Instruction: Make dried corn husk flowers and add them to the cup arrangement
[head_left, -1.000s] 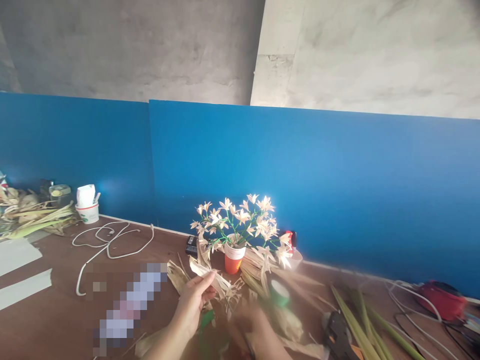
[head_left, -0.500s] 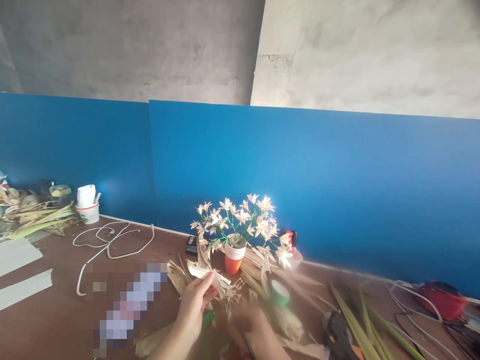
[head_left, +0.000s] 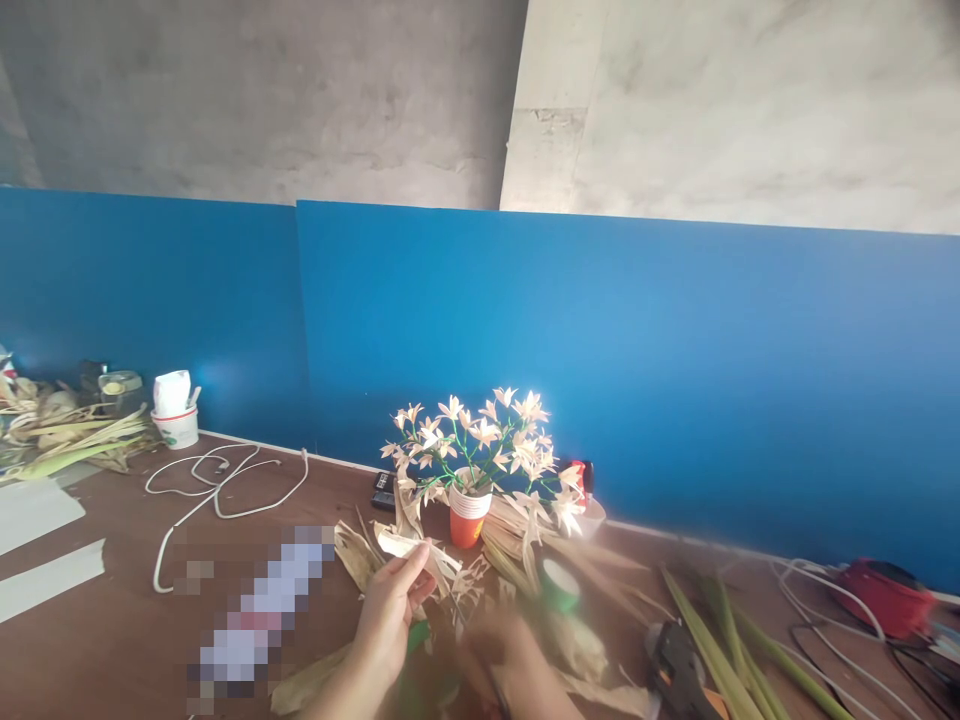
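Note:
My left hand (head_left: 386, 605) pinches a pale strip of dried corn husk (head_left: 397, 546) between thumb and fingers. Close on its right, my right hand (head_left: 504, 640) is smeared by motion, so its fingers cannot be made out. A thin dark shape shows at that hand, too blurred to name. Just beyond both hands, an orange and white paper cup (head_left: 466, 527) holds cream husk flowers (head_left: 486, 432) on green stems. Husk scraps (head_left: 352, 555) lie around the cup. A roll of green tape (head_left: 559, 585) sits to the right of my right hand.
Right of my hands lie a black tool with an orange part (head_left: 679, 665) and long green leaves (head_left: 720, 640). A red object (head_left: 885, 598) stands among cables farther right. On the left are a white cable (head_left: 217, 490), a white tub (head_left: 176, 425) and a husk pile (head_left: 67, 430).

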